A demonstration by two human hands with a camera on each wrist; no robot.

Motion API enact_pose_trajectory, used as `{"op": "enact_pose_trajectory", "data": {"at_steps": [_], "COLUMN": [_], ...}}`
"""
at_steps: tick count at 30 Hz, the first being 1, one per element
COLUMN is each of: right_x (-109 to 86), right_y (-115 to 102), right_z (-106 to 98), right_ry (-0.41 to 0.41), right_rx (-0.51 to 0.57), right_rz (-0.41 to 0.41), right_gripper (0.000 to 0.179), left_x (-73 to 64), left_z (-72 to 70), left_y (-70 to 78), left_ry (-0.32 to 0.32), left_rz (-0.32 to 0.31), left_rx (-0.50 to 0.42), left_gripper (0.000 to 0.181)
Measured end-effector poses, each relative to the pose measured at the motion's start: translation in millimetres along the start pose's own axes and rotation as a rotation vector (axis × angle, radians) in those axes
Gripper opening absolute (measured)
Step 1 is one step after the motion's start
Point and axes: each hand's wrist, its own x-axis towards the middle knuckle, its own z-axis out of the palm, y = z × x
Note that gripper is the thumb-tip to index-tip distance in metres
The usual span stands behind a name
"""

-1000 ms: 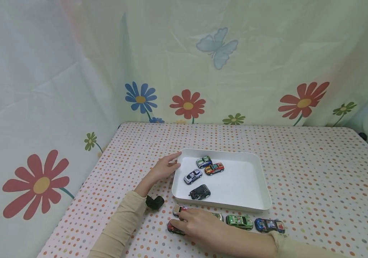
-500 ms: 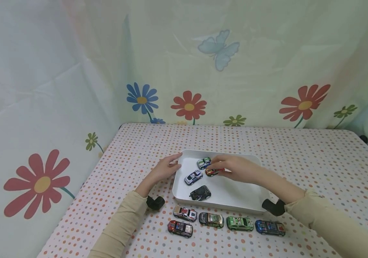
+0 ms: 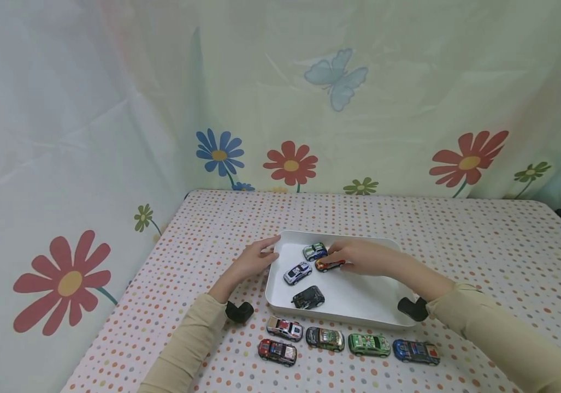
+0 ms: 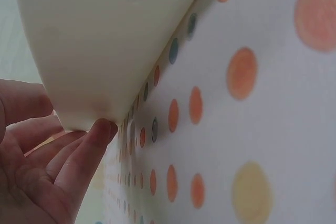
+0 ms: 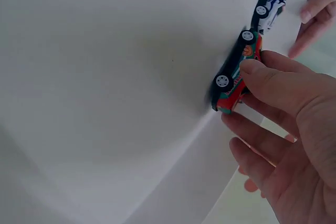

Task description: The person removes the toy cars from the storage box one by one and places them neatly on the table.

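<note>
My right hand reaches into a white tray and pinches a red and yellow toy car. In the right wrist view the thumb lies on the side of this toy car, with fingers on its far side. My left hand holds the tray's far left corner; in the left wrist view its fingertips touch the outer wall low by the tablecloth. Also inside the tray are a green and white car, a white and blue car and a black car.
In front of the tray, on the dotted tablecloth, stand several toy cars: a white and red one, a dark red one, a dark patterned one, a green one and a blue one. A flowered curtain hangs behind.
My right hand has moved from the dark red car in front of the tray up into the tray and taken hold of the red and yellow car. The left hand stays at the corner.
</note>
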Motion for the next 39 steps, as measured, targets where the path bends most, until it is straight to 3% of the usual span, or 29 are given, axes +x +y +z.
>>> {"op": "enact_pose_trajectory", "data": {"at_steps": [14,27,32,39], "right_x": [10.9,12.7,7.5,-10.0], "right_y": [-2.8,-11.2,-12.9,-15.0], "right_z": [8.9,-3.0,-2.9,-6.6], "right_ry": [0.060,-0.037,-0.020,0.058], "right_rx": [-0.036,-0.053,-0.065,0.003], "right_rz": [-0.036,0.074,0.087,0.070], "right_gripper": [0.036,0.033,0.032,0.030], "left_x": [1.0,-0.2,-0.4,-0.7], "left_z": [-1.7,-1.4,-0.6,-0.2], "left_y": [0.3,-0.8,-1.7,-0.7], "left_ry": [-0.007,-0.010,-0.019,-0.008], "left_rz": [0.019,0.027,0.016,0.005], "left_rx": [-0.015,-0.014,-0.015,-0.007], "left_gripper": [0.048,0.048,0.048,0.048]}}
